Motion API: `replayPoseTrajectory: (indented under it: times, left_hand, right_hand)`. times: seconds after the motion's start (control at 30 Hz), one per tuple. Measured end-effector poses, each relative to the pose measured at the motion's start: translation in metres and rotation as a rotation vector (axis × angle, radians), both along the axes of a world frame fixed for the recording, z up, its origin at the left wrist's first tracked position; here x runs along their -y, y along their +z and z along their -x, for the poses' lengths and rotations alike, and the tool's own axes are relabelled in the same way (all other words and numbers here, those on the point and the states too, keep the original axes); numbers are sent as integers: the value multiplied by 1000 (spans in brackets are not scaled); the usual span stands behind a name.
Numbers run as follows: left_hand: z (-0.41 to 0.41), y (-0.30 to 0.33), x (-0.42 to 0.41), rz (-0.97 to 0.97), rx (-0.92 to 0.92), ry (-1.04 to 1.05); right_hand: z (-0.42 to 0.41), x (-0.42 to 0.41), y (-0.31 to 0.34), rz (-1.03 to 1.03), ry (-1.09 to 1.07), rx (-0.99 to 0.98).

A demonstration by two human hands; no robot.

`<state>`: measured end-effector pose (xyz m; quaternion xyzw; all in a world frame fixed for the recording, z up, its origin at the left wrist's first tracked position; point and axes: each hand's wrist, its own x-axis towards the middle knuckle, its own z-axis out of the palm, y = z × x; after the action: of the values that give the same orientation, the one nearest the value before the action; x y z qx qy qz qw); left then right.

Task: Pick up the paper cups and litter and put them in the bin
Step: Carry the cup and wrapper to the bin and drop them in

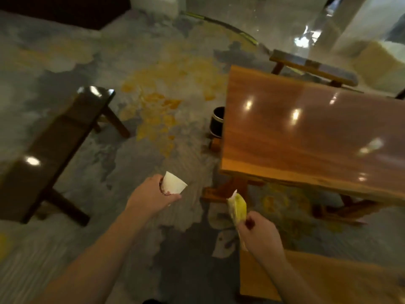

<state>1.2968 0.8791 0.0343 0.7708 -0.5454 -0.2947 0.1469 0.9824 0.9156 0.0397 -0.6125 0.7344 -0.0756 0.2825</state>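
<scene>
A dark bench [54, 137] stands at the left. The left hand [151, 195] has its fingers closed around a white paper cup [174, 184], held above the carpet [153, 88]. The right hand [258, 234] grips yellow litter [237, 208] near the desk [306, 132]. A dark bin [217, 121] stands just beside the desk edge.

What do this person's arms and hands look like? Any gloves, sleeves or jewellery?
Both forearms are bare as far as the frame shows: no sleeves in view. The left hand and the right hand wear no gloves. No watch, bracelet or ring shows, though the picture is too blurred to rule out small items.
</scene>
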Motion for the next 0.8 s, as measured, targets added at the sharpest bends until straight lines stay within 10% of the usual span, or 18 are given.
replayPoseTrajectory:
  times: [0.8]
  left_hand:
    - [-290, 21, 368, 23, 37, 159]
  right_hand:
    - [-317, 452, 28, 138, 331, 27]
